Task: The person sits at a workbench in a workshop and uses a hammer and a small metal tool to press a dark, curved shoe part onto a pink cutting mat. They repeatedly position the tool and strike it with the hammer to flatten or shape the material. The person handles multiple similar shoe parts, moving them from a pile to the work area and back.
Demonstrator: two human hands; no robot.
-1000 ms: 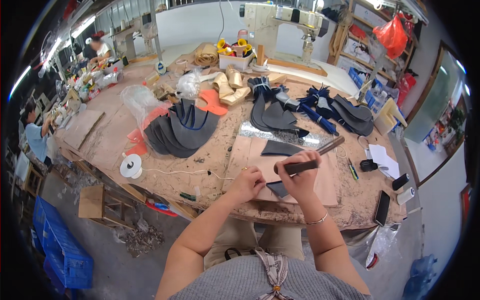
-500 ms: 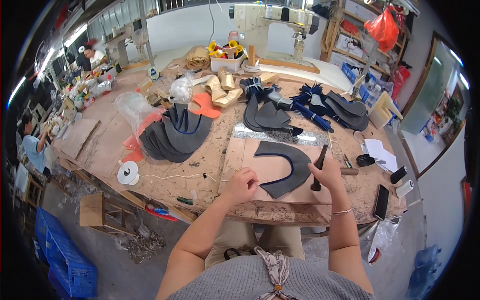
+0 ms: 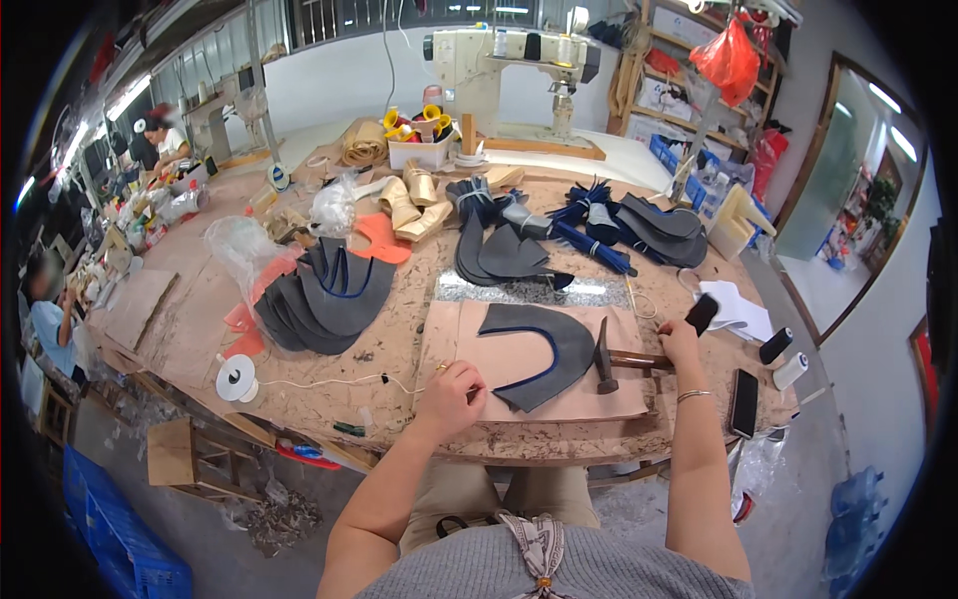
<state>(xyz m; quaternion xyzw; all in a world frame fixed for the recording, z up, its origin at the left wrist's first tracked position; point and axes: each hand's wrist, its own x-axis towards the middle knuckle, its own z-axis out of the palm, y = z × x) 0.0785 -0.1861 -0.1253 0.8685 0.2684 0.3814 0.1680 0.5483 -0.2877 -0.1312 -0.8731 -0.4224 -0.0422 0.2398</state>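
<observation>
sheet, grey, u-shaped, blue-trimmed inside (image 3: pixel 571 363), lay just right of left hand (image 3: pixel 451 401); fingers bunched, pinch unclear. looked light, floppy, likely best gripped at its broad bend. right hand's (image 3: pixel 681 344) fingers clasped small blocky black object (image 3: pixel 703 313).

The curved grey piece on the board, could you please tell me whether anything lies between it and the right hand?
Yes, the hammer does: its head stands just right of the curved grey piece, its handle pointing toward the right hand.
</observation>
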